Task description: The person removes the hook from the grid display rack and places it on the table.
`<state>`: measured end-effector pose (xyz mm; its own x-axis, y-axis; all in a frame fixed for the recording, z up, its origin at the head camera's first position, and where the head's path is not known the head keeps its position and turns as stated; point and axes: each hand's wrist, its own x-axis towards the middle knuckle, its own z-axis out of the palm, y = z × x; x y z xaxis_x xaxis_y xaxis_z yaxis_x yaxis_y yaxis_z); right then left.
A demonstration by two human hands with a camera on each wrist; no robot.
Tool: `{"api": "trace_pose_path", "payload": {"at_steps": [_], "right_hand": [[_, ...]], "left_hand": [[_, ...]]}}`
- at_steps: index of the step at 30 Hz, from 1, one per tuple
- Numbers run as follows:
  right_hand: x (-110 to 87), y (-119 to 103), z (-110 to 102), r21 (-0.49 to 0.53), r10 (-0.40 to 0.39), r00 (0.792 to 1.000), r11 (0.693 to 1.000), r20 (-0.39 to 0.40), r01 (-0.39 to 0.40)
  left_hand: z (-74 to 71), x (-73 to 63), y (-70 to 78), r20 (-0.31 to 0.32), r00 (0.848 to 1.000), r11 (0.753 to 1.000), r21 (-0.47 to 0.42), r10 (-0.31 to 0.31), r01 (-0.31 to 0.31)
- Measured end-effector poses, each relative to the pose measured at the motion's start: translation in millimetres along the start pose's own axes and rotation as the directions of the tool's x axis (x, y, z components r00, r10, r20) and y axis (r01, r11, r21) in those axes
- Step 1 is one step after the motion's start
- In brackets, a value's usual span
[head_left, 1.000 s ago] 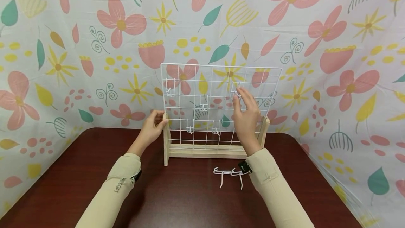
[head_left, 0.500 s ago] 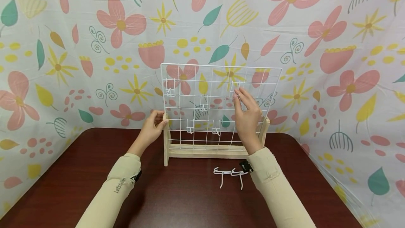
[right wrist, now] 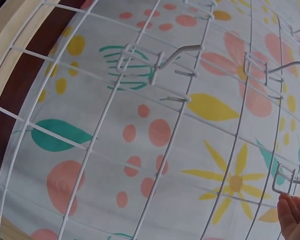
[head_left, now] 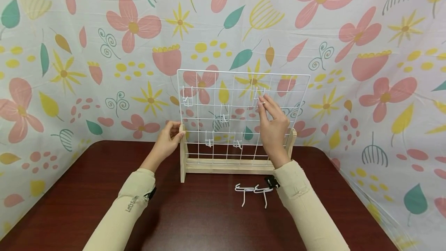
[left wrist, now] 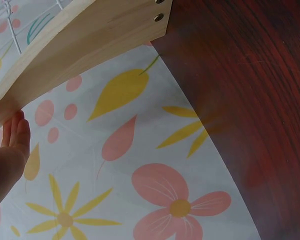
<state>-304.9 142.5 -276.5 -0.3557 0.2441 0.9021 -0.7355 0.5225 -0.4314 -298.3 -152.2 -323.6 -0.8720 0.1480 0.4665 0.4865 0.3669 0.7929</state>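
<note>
A white wire grid panel [head_left: 244, 73] stands upright in a pale wooden stand [head_left: 226, 170]. At its left upright, my left hand [head_left: 164, 141] grips the wood between thumb and fingers; the left wrist view shows fingertips [left wrist: 23, 131] against the upright's edge. My right hand [head_left: 274, 131] is at the panel's upper right, pinching the prong of a white wire hook [right wrist: 276, 184] that sits against the grid. The fingers partly cover this hook. Several like hooks hang on the grid, including one at upper left [head_left: 187, 102] and one near the middle [head_left: 223, 118].
Two loose white hooks, one [head_left: 244, 189] beside the other [head_left: 263, 191], lie on the dark red-brown table [head_left: 195, 220] before the stand, near the right wrist. A flower-patterned cloth [head_left: 104, 69] hangs behind and at both sides.
My right hand has shifted slightly right and the forearm with it, fingers still at the upper-right hook. The left hand and the stand have stayed put.
</note>
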Motion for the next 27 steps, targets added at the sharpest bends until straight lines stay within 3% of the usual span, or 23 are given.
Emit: {"api": "trace_pose_path", "payload": {"at_steps": [9, 17, 20, 27], "right_hand": [[3.3, -1.2, -2.4, -0.021, -0.02, 1.0, 1.0, 0.016, 0.02], [3.2, -18.1, -5.4, -0.011, 0.005, 1.0, 1.0, -0.004, -0.005], [3.8, -12.7, -5.2, -0.01, -0.003, 1.0, 1.0, -0.01, 0.003], [3.0, -5.7, -11.4, -0.015, -0.03, 0.999, 0.999, 0.022, 0.031]], "left_hand": [[3.4, 11.9, -38.5, -0.008, 1.0, 1.0, -0.002, -0.005, 0.005], [2.5, 8.1, -31.2, 0.001, 1.0, 1.0, 0.002, -0.016, 0.016], [3.4, 11.1, -42.2, -0.002, 1.0, 1.0, 0.013, -0.01, 0.01], [4.1, 11.8, -42.6, -0.009, 1.0, 1.0, 0.009, 0.013, -0.013]]}}
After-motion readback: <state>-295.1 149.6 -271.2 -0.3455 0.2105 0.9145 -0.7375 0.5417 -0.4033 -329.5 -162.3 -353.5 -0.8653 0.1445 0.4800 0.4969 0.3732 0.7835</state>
